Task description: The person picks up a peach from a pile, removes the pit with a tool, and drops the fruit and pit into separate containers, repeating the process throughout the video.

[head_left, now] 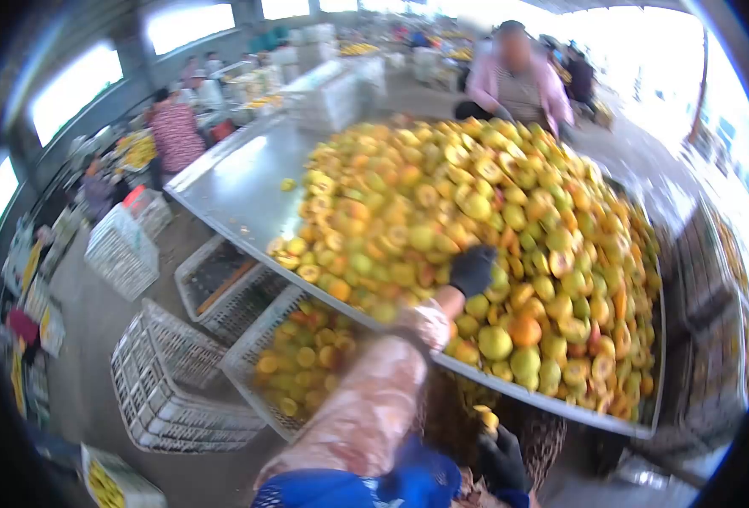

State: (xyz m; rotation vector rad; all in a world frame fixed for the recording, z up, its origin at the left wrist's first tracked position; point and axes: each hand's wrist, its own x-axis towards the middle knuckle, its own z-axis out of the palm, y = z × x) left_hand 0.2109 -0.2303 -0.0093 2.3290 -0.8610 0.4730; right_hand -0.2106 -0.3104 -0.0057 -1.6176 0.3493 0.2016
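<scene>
The fruit heap (476,203) is mixing yellow, yellow-green and orange, with some reddish blushes and brownish centres showing among the cut faces. Around it, the tray table (247,182) is gleaming silvery grey. The left hand (473,269) is wearing a blackish-grey glove, and its sleeve (357,415) is displaying a mottled pale pink and whitish pattern. The right hand (503,461) is also wearing dark grey, while the fruit piece (487,417) at its fingertips is showing yellow. Bright blue cloth (341,489) is covering the lap side. The lattice crate (167,385) is looking greyish white; across the heap, a co-worker (480,80) is wearing pink, and another person (177,131) is wearing patterned red and white.
</scene>
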